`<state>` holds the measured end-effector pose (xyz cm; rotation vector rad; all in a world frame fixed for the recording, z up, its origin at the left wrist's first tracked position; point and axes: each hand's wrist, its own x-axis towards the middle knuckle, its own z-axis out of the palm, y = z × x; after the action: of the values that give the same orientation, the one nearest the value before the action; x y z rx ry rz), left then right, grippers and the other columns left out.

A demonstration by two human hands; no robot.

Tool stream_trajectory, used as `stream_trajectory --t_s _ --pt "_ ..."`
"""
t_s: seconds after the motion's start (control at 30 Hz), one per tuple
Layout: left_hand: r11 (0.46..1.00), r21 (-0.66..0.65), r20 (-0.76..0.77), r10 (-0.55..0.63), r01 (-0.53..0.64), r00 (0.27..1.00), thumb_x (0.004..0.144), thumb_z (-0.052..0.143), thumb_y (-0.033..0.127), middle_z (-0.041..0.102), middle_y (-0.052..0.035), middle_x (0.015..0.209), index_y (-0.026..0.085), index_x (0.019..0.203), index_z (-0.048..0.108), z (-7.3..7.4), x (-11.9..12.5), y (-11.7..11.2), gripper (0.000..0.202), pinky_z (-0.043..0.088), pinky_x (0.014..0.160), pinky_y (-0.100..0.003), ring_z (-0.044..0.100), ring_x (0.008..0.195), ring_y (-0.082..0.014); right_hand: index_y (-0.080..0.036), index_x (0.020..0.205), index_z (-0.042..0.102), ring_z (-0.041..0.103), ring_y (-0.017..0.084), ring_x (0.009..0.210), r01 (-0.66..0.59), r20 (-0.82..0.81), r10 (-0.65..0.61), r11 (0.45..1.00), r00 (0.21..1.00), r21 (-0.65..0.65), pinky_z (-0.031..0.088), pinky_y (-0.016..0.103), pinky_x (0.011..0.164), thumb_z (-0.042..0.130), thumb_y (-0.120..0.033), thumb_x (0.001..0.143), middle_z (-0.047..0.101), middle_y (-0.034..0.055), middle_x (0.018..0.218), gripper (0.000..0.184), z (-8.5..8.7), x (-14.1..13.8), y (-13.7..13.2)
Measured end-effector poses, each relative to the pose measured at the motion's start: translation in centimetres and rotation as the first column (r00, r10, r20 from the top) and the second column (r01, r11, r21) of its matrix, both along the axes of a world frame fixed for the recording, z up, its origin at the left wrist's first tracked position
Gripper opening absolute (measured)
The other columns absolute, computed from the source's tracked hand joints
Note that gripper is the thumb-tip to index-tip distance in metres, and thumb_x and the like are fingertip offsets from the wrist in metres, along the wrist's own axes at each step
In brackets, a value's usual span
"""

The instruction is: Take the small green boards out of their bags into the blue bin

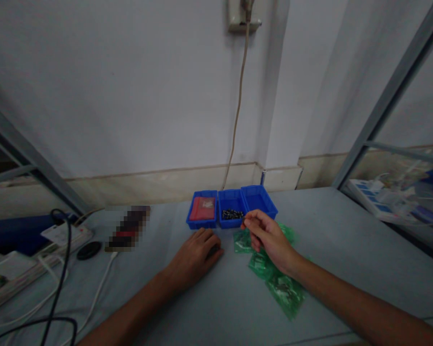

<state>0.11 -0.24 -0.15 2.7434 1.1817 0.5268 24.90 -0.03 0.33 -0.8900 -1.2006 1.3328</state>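
The left hand [197, 257] lies palm down on the table [346, 240], the fingers loosely bent and relaxed. It grasps nothing that can be seen. There is a dark spot under its fingertips, but whether this is a thing or only a shadow cannot be told.

The right hand [269, 238] is lifted a little, with the thumb and the first fingers pressed together in a fine pinch. Such a grip probably suits a very small piece, but whether one really sits between the fingertips is too small to tell.

Directly under the right hand and its wrist lie the green bags [286, 293]. They are thin, half-transparent plastic, a bit crumpled, with small pale things inside. They spread from below the fingers back along the forearm, so probably they were put there to be easy to reach.

Just in front of the pinched fingertips stands the middle bin [232, 224], blue, holding a small heap of black parts [233, 214]. Touching it, ahead of the left hand, is the left bin [201, 224] with a red packet [203, 209]. The right bin [260, 197], beyond the right hand, shows only its blue floor. The three stand in one row, near to both hands.

Far to the outer side of the left hand are a power strip [65, 235] and cables [59, 283].
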Motion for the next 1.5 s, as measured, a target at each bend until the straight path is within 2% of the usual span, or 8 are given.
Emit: stream_trajectory --t_s 0.17,0.27,0.4,0.63,0.87,1.03,1.27,1.5 --pt "1.000 0.013 0.002 0.004 -0.004 1.000 0.102 0.064 0.024 0.065 -0.0052 0.101 0.021 0.098 0.064 -0.07 0.06 0.06 0.006 0.050 0.083 -0.037 0.060 0.095 -0.0240 -0.023 0.098 0.063 0.050 0.006 0.045 0.029 0.136 -0.043 0.994 0.990 0.104 0.039 0.022 0.041 0.080 -0.048 0.089 0.062 -0.0042 0.084 0.031 0.17 0.01 -0.23" --pt "1.000 0.006 -0.008 0.005 -0.005 1.000 0.102 0.063 0.024 0.065 -0.0058 0.101 0.020 0.097 0.064 0.08 0.12 0.01 0.006 0.051 0.083 -0.036 0.060 0.095 -0.0242 -0.023 0.100 0.063 0.048 0.008 0.045 0.041 0.176 -0.067 0.988 0.982 0.150 0.038 0.022 0.041 0.078 -0.045 0.091 0.056 -0.0068 0.071 0.027 0.13 0.00 -0.43" --pt "1.000 0.003 -0.007 0.006 -0.006 1.000 0.102 0.064 0.024 0.065 -0.0056 0.100 0.020 0.098 0.064 0.08 0.08 -0.03 0.006 0.051 0.083 -0.037 0.060 0.095 -0.0243 -0.024 0.100 0.063 0.046 0.010 0.044 0.050 0.204 -0.083 0.985 0.975 0.165 0.035 0.022 0.042 0.077 -0.042 0.092 0.049 -0.0092 0.060 0.024 0.11 0.10 -0.59" --pt "1.000 -0.008 -0.007 0.012 -0.012 1.000 0.102 0.064 0.024 0.065 -0.0051 0.100 0.020 0.098 0.064 0.11 0.11 -0.10 0.006 0.051 0.085 -0.036 0.061 0.095 -0.0235 -0.024 0.099 0.064 0.045 0.011 0.043 0.054 0.227 -0.090 0.985 0.970 0.163 0.033 0.023 0.042 0.078 -0.045 0.092 0.048 -0.0090 0.057 0.026 0.17 0.22 -0.60" --pt "1.000 0.011 -0.006 0.012 -0.011 1.000 0.102 0.064 0.024 0.065 -0.0057 0.100 0.020 0.096 0.065 -0.05 0.05 -0.01 0.007 0.051 0.084 -0.036 0.061 0.095 -0.0237 -0.024 0.097 0.064 0.043 0.010 0.042 0.065 0.131 -0.076 0.994 0.988 0.084 0.032 0.022 0.039 0.074 -0.056 0.091 0.050 -0.0087 0.057 0.034 0.40 0.01 -0.38" --pt "1.000 0.005 -0.004 0.013 -0.013 1.000 0.102 0.065 0.025 0.065 -0.0056 0.101 0.020 0.097 0.064 -0.13 0.02 -0.01 0.007 0.051 0.084 -0.037 0.061 0.095 -0.0238 -0.021 0.093 0.066 0.044 0.008 0.045 0.037 0.042 -0.037 0.999 0.998 0.001 0.034 0.020 0.042 0.072 -0.057 0.093 0.057 -0.0055 0.065 0.036 0.90 0.05 -0.48" --pt "1.000 -0.001 -0.001 0.004 -0.004 1.000 0.102 0.063 0.024 0.065 -0.0055 0.101 0.020 0.098 0.064 0.05 0.11 -0.02 0.006 0.051 0.085 -0.038 0.061 0.096 -0.0240 -0.019 0.083 0.065 0.042 0.006 0.046 0.004 -0.018 -0.006 0.996 1.000 -0.094 0.028 0.019 0.040 0.075 -0.060 0.090 0.062 -0.0025 0.071 0.043 0.73 -0.04 -0.56" --pt "1.000 -0.009 -0.011 0.006 -0.006 1.000 0.103 0.063 0.025 0.065 -0.0055 0.101 0.020 0.098 0.064 0.05 0.04 -0.01 0.007 0.052 0.086 -0.038 0.061 0.097 -0.0240 -0.018 0.074 0.060 0.038 0.005 0.045 -0.030 -0.100 0.016 0.990 0.995 -0.139 0.022 0.020 0.039 0.078 -0.064 0.087 0.054 -0.0041 0.064 0.051 0.77 -0.06 -0.67"
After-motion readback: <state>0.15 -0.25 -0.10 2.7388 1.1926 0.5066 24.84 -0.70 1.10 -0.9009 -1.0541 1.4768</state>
